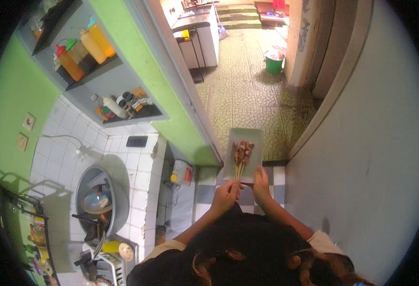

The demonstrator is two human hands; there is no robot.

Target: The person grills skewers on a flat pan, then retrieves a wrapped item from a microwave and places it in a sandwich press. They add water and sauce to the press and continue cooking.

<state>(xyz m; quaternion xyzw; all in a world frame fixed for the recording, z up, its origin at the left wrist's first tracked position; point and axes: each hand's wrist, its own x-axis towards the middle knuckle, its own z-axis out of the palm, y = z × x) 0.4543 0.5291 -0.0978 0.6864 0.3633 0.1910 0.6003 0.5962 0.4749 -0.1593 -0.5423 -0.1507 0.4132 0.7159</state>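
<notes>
Before me is a pale rectangular plate [232, 137] with several skewers of browned meat [243, 150] lying on it. The meat points away from me and the bare stick ends gather at the near edge. My left hand [228, 193] pinches the stick ends there, its fingers by the plate's near left corner. On the near right, my right hand [261, 182] grips the plate, thumb on top and the other fingers hidden beneath.
A doorway with a wooden frame [191, 103] opens ahead onto a patterned floor, where a green bucket [274, 66] stands. At left, a white tiled counter [138, 182] holds a phone [137, 141] and a grey tub [118, 214] of dishes. A grey wall or door panel [356, 150] flanks my right.
</notes>
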